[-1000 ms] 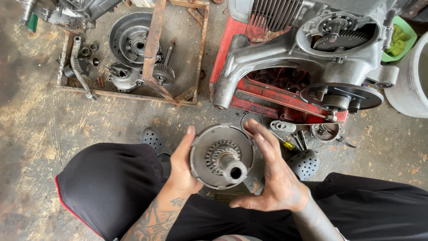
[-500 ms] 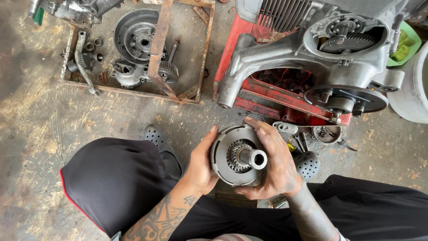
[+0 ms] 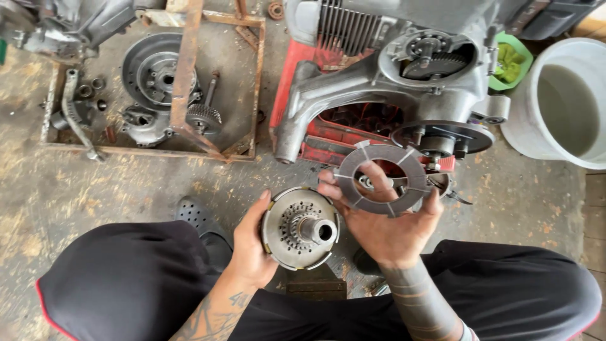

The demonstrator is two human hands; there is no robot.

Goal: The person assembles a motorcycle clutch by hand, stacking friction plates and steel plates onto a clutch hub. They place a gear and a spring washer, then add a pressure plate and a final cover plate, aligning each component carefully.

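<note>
My left hand (image 3: 250,243) grips a round metal clutch drum (image 3: 299,228) by its left rim; the drum has a toothed hub and a hollow centre shaft facing up. My right hand (image 3: 386,228) holds a flat grey ring-shaped clutch plate (image 3: 380,180) with radial grooves, raised just right of and above the drum, fingers showing through its hole. Both hands are in front of my knees, which are covered by black trousers. Just beyond stands a grey engine casing (image 3: 385,82) on a red frame.
A rusty metal tray frame (image 3: 189,88) at the upper left holds a round cover, a gear shaft and small parts. A white bucket (image 3: 558,101) and a green container (image 3: 510,63) stand at the right. A dark shoe (image 3: 201,218) rests on the stained concrete floor.
The ring-shaped plate has come off the drum: my right hand now holds it apart to the right, while my left hand alone keeps the drum. The view has shifted slightly.
</note>
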